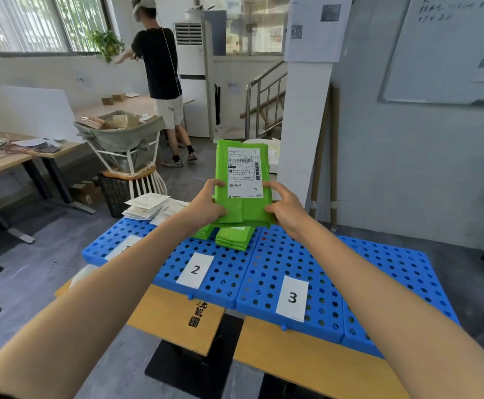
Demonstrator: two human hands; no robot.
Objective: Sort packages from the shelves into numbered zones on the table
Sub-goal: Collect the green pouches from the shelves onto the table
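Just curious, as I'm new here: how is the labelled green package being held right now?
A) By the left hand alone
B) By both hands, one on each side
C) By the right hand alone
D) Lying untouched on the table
B: the left hand and right hand each grip one side of the green package.
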